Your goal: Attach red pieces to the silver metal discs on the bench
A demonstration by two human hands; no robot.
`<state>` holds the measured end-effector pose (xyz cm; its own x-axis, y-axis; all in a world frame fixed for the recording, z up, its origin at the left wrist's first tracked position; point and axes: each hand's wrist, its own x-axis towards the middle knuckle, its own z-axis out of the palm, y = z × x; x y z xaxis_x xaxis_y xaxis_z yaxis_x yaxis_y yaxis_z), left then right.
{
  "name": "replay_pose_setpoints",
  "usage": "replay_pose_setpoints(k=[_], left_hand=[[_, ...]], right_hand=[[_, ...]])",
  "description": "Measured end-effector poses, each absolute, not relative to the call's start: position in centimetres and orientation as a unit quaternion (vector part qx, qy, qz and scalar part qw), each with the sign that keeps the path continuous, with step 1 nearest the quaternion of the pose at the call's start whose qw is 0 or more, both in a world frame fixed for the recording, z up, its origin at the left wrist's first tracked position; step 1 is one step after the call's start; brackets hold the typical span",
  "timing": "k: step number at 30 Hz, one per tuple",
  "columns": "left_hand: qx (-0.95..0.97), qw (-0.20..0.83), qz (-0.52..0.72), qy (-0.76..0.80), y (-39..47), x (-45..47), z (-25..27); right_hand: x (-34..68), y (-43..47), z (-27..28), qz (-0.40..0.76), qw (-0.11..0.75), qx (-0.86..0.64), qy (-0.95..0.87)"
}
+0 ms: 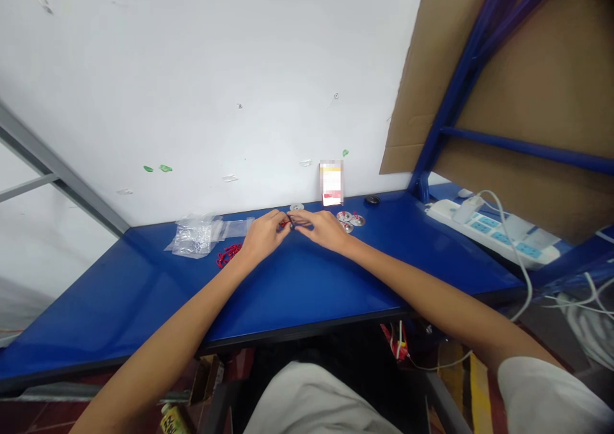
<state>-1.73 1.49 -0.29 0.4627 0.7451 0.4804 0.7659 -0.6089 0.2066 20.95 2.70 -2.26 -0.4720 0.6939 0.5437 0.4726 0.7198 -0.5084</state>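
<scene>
While both hands meet over a blue tabletop (pixel 307 293), the left hand (pixel 263 234) pinches a small red-and-dark piece (pixel 290 222), its long axis unclear, right at the right hand (pixel 322 227), whose grip I cannot tell, between red cords (pixel 229 255) leftward and silver discs (pixel 358 220) rightward.

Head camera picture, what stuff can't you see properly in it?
All in the head view:
Small dark piece: fingers of the left hand and right hand partly cover it, and it's too small to name.
Red cords: the left arm may hide some.
Shiny discs: the right wrist covers part of one.
Upright rectangle: its front is blurred into blocks.
Bottle: the picture's bottom edge cuts it off.
</scene>
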Motion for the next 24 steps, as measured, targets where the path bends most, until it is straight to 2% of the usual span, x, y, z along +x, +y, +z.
replay_pose_setpoints(k=[3, 6, 14, 19, 22, 24], left_hand=[[-0.83, -0.048, -0.319, -0.454, 1.7, -1.5, -0.7], [-0.787, -0.164, -0.377, -0.461, 2.0, -1.2, -1.3], [-0.705, -0.392, -0.44, -0.394, 2.0, -0.9, -1.1], [-0.678, -0.452, -0.436, -0.382, 2.0, -0.9, -1.2], [-0.675, -0.467, -0.427, -0.379, 2.2, -1.0, -1.3], [-0.695, -0.44, -0.42, -0.384, 2.2, -1.2, -1.2]], right_hand=[[20.7, 3.0, -2.7, 0.175, 0.405, -0.332, -0.834], [20.6, 3.1, -3.0, 0.194, 0.44, -0.321, -0.816], [20.8, 2.9, -2.0, 0.172, 0.484, -0.299, -0.804], [21.3, 3.2, -1.5, 0.167, 0.48, -0.281, -0.814], [21.9, 3.3, -1.0, 0.14, 0.438, -0.288, -0.84], [22.5, 3.3, -0.5, 0.107, 0.401, -0.295, -0.86]])
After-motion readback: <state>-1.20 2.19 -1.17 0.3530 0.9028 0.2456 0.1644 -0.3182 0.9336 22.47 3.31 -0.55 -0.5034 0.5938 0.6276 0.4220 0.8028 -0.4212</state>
